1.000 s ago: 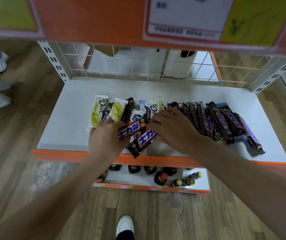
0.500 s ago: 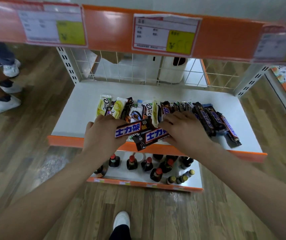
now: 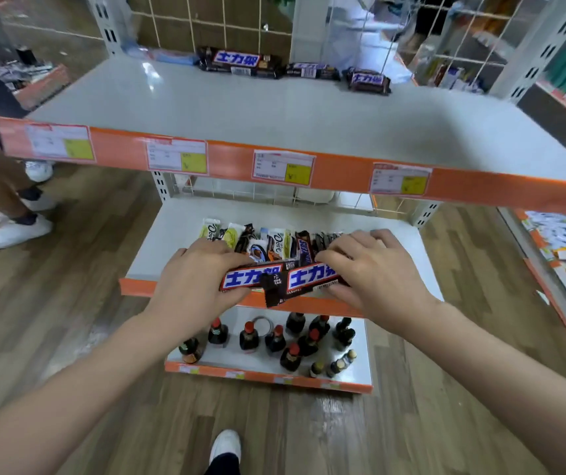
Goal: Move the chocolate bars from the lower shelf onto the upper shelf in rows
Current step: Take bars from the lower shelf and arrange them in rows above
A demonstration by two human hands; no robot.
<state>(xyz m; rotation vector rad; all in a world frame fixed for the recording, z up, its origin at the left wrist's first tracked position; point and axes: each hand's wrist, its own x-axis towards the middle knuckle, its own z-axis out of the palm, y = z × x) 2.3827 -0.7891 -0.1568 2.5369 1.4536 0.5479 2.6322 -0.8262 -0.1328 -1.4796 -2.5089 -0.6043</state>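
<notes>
Left hand point(image 3: 196, 282) grips one brown blue-labelled Snickers bar point(image 3: 251, 277), right hand point(image 3: 375, 273) grips another point(image 3: 312, 276), both over white lower shelf point(image 3: 172, 234) orange front edge; three bars point(image 3: 240, 61) lie at back of upper shelf point(image 3: 274, 108)

two hands point(image 3: 202, 279) point(image 3: 374, 272), two held bars point(image 3: 252, 277) point(image 3: 312, 275), three bars point(image 3: 238, 62) point(image 3: 312, 70) point(image 3: 368, 80) on the upper shelf point(image 3: 274, 108).

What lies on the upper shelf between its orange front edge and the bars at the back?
Nothing: in the head view the upper shelf is bare white from the orange front edge to the bars.
</notes>
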